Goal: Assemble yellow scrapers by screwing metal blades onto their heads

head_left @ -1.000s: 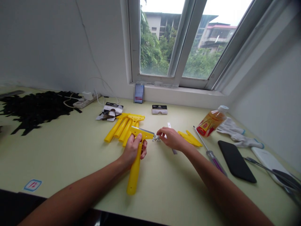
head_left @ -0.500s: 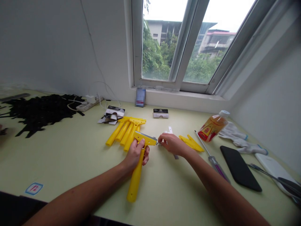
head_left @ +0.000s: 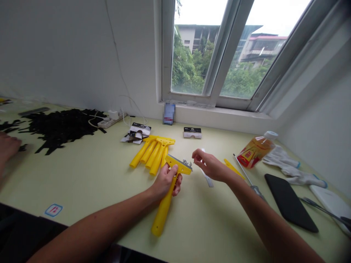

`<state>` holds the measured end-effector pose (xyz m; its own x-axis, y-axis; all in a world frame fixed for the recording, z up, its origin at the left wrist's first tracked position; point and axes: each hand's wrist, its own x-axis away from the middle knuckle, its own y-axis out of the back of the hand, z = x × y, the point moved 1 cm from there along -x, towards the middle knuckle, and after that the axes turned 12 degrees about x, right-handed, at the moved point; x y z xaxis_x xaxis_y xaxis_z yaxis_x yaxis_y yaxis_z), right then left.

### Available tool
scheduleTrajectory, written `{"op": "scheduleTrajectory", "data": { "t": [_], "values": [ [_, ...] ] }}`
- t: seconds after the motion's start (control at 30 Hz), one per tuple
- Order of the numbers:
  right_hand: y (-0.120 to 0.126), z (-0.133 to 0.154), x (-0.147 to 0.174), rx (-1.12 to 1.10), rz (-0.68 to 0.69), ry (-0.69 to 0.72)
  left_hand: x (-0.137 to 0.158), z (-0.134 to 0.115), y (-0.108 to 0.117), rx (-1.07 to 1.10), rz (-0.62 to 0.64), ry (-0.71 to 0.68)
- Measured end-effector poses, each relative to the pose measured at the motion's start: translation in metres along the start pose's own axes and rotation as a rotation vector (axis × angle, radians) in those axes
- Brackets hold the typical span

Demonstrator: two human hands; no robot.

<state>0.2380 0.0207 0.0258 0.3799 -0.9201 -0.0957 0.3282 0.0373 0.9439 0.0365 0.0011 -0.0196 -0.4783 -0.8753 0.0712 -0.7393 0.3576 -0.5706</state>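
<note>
My left hand (head_left: 167,180) is closed round the neck of a yellow scraper (head_left: 162,215), thumb on its head. The scraper's handle points toward me, and a grey metal strip runs along the head's far edge. Just beyond that edge lies a small heap of metal screws (head_left: 187,163). Right of the heap, my right hand (head_left: 208,164) hovers with thumb and forefinger pinched; a tiny speck shows at the fingertips, too small to name. Beneath this hand lies a flat metal blade (head_left: 208,181), partly covered. Yellow flat pieces (head_left: 233,168) are partly hidden behind my right wrist.
Several yellow scraper handles (head_left: 149,155) lie behind my left hand, beside cardboard packaging (head_left: 137,132). To the right are a screwdriver (head_left: 244,171), a bottle (head_left: 256,149), gloves (head_left: 290,170) and a black phone-like slab (head_left: 290,202). Another person's hand (head_left: 8,146) is near black strips (head_left: 65,126).
My right hand has lifted slightly away from the screws, uncovering more of the heap. The scraper stays in my left hand. At the far left, the other person's hand has come further into view.
</note>
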Motion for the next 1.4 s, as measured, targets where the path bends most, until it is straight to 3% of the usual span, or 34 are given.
{"op": "scheduleTrajectory", "data": {
  "t": [0.17, 0.4, 0.57, 1.03, 1.4],
  "values": [
    [0.022, 0.019, 0.007, -0.053, -0.126, 0.059, 0.004, 0.003, -0.003, -0.029, 0.060, 0.068],
    [-0.006, -0.009, 0.000, 0.122, 0.067, -0.052, 0.001, -0.006, -0.001, -0.047, -0.019, 0.005],
    [-0.020, -0.016, -0.003, 0.148, 0.090, -0.037, 0.000, -0.009, 0.000, -0.026, -0.044, -0.013],
    [-0.030, -0.010, -0.006, 0.187, 0.086, 0.025, 0.000, -0.008, -0.002, -0.024, -0.037, -0.019],
    [-0.011, -0.022, -0.002, 0.172, 0.125, 0.059, -0.002, -0.007, 0.001, -0.037, -0.020, -0.002]
  ]
}}
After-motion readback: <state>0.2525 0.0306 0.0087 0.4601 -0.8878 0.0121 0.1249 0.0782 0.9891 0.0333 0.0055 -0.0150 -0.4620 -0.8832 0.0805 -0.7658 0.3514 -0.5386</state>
